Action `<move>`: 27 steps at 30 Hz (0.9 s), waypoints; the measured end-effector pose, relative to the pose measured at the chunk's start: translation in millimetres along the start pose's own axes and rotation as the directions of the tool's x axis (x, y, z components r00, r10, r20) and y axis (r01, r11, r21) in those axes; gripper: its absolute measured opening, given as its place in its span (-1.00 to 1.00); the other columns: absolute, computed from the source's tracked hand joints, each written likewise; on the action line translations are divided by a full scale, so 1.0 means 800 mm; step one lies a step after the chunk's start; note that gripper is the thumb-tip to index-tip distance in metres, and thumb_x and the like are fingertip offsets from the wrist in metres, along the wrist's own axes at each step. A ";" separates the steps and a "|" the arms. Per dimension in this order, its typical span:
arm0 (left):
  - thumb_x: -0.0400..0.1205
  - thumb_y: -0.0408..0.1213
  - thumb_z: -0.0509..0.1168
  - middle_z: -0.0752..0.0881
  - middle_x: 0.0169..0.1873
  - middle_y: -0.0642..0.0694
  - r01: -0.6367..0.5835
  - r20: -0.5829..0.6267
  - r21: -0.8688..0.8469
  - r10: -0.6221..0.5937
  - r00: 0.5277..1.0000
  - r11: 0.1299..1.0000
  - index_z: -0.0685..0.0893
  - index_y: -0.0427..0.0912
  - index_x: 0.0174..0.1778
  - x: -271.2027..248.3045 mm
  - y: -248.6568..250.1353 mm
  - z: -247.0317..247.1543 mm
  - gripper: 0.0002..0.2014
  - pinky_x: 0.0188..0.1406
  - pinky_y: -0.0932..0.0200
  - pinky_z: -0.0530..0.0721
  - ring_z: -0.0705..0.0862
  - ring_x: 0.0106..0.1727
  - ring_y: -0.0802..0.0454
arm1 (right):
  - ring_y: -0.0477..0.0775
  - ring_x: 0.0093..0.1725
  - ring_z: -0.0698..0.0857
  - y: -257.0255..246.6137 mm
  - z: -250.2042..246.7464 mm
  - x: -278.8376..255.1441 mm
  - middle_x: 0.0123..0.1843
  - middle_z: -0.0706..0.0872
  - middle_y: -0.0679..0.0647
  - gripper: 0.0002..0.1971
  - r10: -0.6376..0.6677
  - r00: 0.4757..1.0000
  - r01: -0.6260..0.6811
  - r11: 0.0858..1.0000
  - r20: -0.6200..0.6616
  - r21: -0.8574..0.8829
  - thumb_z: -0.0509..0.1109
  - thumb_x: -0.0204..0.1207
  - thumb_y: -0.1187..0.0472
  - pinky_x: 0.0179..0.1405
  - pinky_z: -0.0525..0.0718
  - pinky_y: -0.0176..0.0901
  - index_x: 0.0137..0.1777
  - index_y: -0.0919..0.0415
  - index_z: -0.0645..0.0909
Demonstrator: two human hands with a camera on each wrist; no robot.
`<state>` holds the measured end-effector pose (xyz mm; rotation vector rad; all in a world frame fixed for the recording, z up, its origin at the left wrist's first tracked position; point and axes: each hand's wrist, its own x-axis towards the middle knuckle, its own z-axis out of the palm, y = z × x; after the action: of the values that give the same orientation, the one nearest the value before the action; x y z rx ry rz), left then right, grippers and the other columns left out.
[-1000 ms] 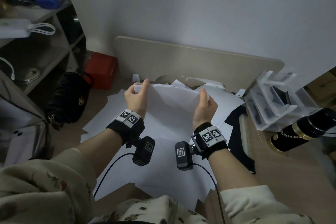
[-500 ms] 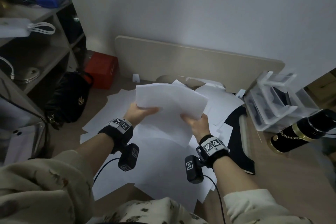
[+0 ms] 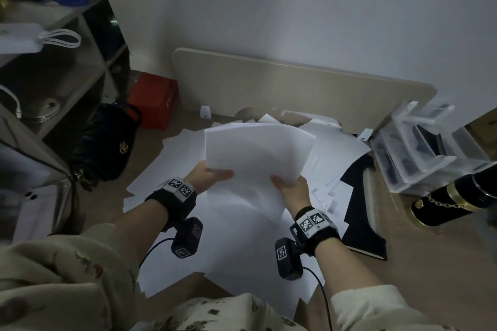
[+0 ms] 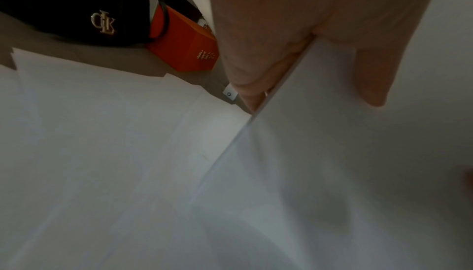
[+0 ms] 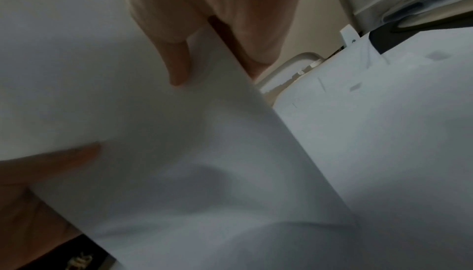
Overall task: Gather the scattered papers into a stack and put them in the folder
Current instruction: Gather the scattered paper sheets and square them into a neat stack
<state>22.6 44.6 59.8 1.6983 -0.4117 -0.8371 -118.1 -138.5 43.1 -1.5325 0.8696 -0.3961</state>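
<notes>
Both hands raise a sheaf of white papers (image 3: 255, 158) above the floor (image 3: 435, 263): the left hand (image 3: 208, 177) pinches its left edge, thumb on top and fingers (image 4: 245, 84) beneath, while the right hand (image 3: 291, 191) pinches the lower right edge likewise. More loose sheets (image 3: 242, 258) lie scattered on the floor below. The black folder (image 3: 359, 212) lies flat to the right, partly under those sheets, near a clear plastic organiser (image 3: 419, 153).
</notes>
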 end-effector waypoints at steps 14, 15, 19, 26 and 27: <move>0.60 -0.18 0.38 0.68 0.16 -0.31 0.370 -0.280 0.298 -0.290 0.915 0.880 0.61 -0.41 0.30 0.018 -0.059 -0.034 -0.56 0.12 0.08 0.60 0.67 0.15 -0.24 | 0.08 0.30 0.58 0.043 -0.029 0.028 0.30 0.63 0.07 -0.55 0.149 0.986 -0.165 0.920 -0.074 -0.355 0.42 0.51 0.15 0.24 0.54 -0.06 0.39 0.17 0.46; 0.61 -0.18 0.37 0.67 0.22 -0.34 0.415 -0.300 0.322 -0.324 0.897 0.851 0.58 -0.43 0.33 0.018 -0.066 -0.038 -0.54 0.16 0.06 0.60 0.65 0.22 -0.28 | 0.14 0.42 0.47 0.050 -0.038 0.031 0.41 0.55 0.10 -0.47 0.164 0.980 -0.196 0.854 -0.109 -0.483 0.41 0.50 0.15 0.34 0.47 0.00 0.46 0.19 0.40; 0.62 -0.18 0.33 0.61 0.31 -0.37 0.538 -0.361 0.373 -0.416 0.835 0.756 0.52 -0.44 0.39 0.017 -0.082 -0.042 -0.50 0.25 0.06 0.56 0.60 0.31 -0.30 | 0.22 0.54 0.25 0.065 -0.056 0.037 0.56 0.37 0.09 -0.29 0.169 0.961 -0.275 0.645 -0.218 -0.713 0.43 0.44 0.07 0.47 0.35 0.12 0.57 0.17 0.26; 0.63 -0.18 0.32 0.62 0.31 -0.35 0.567 -0.373 0.378 -0.440 0.817 0.731 0.52 -0.45 0.38 0.020 -0.080 -0.036 -0.51 0.22 0.10 0.55 0.60 0.31 -0.29 | 0.17 0.44 0.34 0.064 -0.047 0.043 0.42 0.49 0.06 -0.48 0.200 0.963 -0.264 0.573 -0.180 -0.776 0.39 0.45 0.07 0.39 0.37 0.07 0.44 0.07 0.45; 0.63 -0.18 0.31 0.62 0.30 -0.35 0.569 -0.374 0.375 -0.442 0.815 0.732 0.52 -0.45 0.38 0.021 -0.078 -0.035 -0.51 0.20 0.11 0.55 0.60 0.31 -0.29 | 0.16 0.44 0.34 0.061 -0.044 0.042 0.42 0.49 0.05 -0.50 0.178 0.970 -0.235 0.537 -0.164 -0.810 0.37 0.46 0.06 0.40 0.36 0.07 0.43 0.05 0.46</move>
<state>44.5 71.4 -1.5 2.4162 0.0658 -0.9327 -135.0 -184.3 -5.3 -2.2517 1.3929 0.2135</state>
